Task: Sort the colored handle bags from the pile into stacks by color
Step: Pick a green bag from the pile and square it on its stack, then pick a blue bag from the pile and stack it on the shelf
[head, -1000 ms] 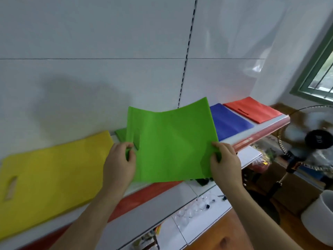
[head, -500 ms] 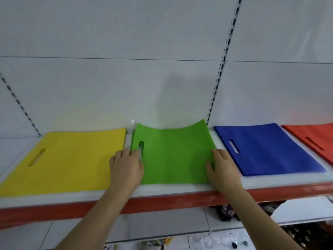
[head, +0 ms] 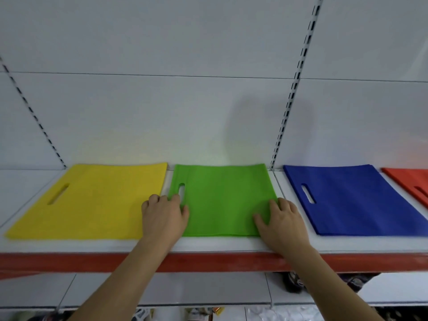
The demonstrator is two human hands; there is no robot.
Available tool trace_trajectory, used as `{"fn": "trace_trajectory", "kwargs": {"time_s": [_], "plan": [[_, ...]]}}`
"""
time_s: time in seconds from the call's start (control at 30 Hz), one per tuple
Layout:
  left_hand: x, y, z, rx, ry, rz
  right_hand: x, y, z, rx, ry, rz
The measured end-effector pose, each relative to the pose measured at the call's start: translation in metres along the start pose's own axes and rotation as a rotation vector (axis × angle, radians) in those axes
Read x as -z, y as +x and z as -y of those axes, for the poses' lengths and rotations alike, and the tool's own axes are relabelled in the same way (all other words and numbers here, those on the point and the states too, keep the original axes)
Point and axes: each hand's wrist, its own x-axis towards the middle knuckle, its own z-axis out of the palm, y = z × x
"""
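A green handle bag [head: 222,195] lies flat on the white shelf [head: 208,246], on top of the green stack. My left hand [head: 164,216] is at its front left corner, fingers curled at the edge beside the handle slot and thumb on top of the bag. Straighter fingers of my right hand [head: 282,223] press down on the front right corner. A yellow stack [head: 97,200] lies to the left of the green one. To the right are a blue stack [head: 352,200] and a red stack [head: 412,181] cut off by the frame. The unsorted pile is out of view.
The shelf has a red front lip [head: 208,261] and a white back panel with slotted uprights [head: 289,107]. A lower shelf [head: 208,295] runs beneath, with small goods barely visible under it. Narrow white gaps separate the stacks.
The green bag went from held up and curved in both hands to lying flat on the green stack. Both hands came down with it and stayed at its front corners.
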Motion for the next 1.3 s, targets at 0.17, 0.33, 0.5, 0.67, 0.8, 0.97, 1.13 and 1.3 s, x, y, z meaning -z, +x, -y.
{"fn": "trace_trajectory", "kwargs": {"time_s": [0.17, 0.33, 0.5, 0.67, 0.8, 0.97, 1.13, 1.3], "plan": [[0.003, 0.0, -0.002, -0.007, 0.016, 0.027, 0.001, -0.003, 0.002, -0.024, -0.01, 0.003], [0.01, 0.002, -0.005, -0.003, 0.035, 0.03, 0.0, -0.002, -0.001, -0.027, -0.019, 0.034], [0.026, 0.001, 0.0, -0.006, -0.012, -0.099, 0.005, -0.004, 0.005, 0.056, -0.029, -0.075], [0.031, -0.019, 0.029, 0.005, -0.055, -0.168, 0.009, -0.016, 0.054, 0.196, -0.018, -0.1], [0.038, -0.036, 0.07, 0.063, -0.07, -0.195, 0.013, -0.032, 0.103, 0.294, 0.001, -0.115], [0.054, -0.064, 0.147, 0.112, -0.071, -0.214, 0.017, -0.054, 0.184, 0.405, 0.025, -0.134], [0.072, -0.1, 0.253, 0.152, -0.053, -0.216, 0.002, -0.094, 0.292, 0.488, 0.117, -0.162], [0.08, -0.145, 0.363, 0.253, -0.042, -0.208, -0.023, -0.138, 0.399, 0.57, 0.142, -0.146]]}}
